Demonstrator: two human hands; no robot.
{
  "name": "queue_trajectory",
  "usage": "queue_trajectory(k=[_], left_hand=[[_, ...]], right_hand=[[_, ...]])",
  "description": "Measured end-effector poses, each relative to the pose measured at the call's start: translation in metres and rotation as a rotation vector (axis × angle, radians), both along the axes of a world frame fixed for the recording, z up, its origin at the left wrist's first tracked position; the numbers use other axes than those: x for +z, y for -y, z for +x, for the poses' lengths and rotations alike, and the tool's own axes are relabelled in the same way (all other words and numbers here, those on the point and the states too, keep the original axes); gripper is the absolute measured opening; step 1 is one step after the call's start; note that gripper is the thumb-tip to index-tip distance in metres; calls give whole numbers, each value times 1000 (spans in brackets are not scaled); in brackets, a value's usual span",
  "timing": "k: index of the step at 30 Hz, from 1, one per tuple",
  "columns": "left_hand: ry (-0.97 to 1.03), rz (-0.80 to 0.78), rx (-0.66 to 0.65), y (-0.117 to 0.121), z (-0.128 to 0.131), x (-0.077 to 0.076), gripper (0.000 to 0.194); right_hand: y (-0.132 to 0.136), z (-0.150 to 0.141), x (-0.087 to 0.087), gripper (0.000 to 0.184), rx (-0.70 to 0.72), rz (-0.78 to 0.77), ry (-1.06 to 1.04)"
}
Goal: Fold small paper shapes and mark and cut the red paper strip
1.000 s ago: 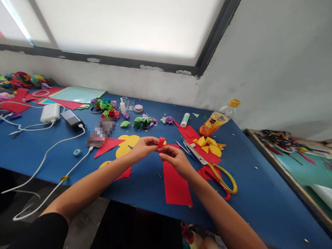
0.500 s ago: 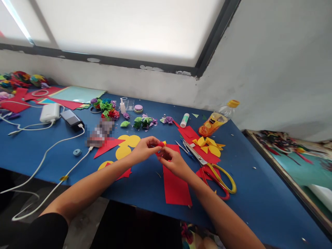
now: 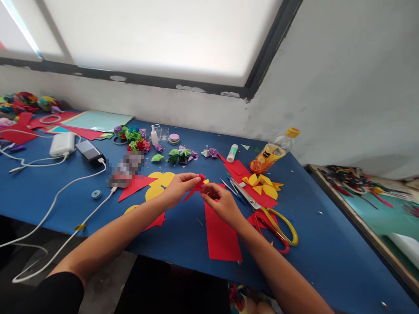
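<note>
My left hand (image 3: 176,188) and my right hand (image 3: 220,201) meet above the blue table (image 3: 327,244), both pinching a small folded piece of red paper (image 3: 195,187). The piece is creased and pointed, held between the fingertips of both hands. Under my right hand lies a red paper sheet (image 3: 221,233). Yellow paper circles (image 3: 160,179) and a red triangle (image 3: 134,184) lie just left of my left hand.
Scissors with yellow and red handles (image 3: 273,220) lie right of my hands, next to yellow cut pieces (image 3: 262,183) and a drink bottle (image 3: 271,152). Small paper flowers (image 3: 181,155), a glue stick (image 3: 232,152), a phone (image 3: 88,150), a white charger (image 3: 62,143) with cables sit further back.
The red piece went from a raised loop to a tight pinch, and is now spread into a flatter pointed shape between my fingers. My hands stayed in about the same place.
</note>
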State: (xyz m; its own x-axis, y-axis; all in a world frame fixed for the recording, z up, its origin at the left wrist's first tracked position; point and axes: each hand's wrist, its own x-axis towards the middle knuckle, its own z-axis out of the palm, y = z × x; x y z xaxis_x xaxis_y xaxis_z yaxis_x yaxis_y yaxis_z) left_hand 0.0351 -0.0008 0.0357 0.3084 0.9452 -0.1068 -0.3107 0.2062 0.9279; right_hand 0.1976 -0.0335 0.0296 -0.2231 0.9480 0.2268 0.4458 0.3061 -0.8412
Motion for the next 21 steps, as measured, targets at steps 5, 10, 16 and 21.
queue_trajectory(k=[5, 10, 16, 21], left_hand=[[36, -26, 52, 0, -1, 3, 34], [95, -45, 25, 0, 0, 1, 38], [153, -38, 26, -2, 1, -3, 37], [167, -88, 25, -4, 0, -4, 32]], right_hand=[[-1, -1, -2, 25, 23, -138, -132], [-1, -2, -1, 25, 16, -209, -175], [-1, -3, -1, 24, 19, -208, -149], [-2, -4, -3, 22, 19, -183, -140]])
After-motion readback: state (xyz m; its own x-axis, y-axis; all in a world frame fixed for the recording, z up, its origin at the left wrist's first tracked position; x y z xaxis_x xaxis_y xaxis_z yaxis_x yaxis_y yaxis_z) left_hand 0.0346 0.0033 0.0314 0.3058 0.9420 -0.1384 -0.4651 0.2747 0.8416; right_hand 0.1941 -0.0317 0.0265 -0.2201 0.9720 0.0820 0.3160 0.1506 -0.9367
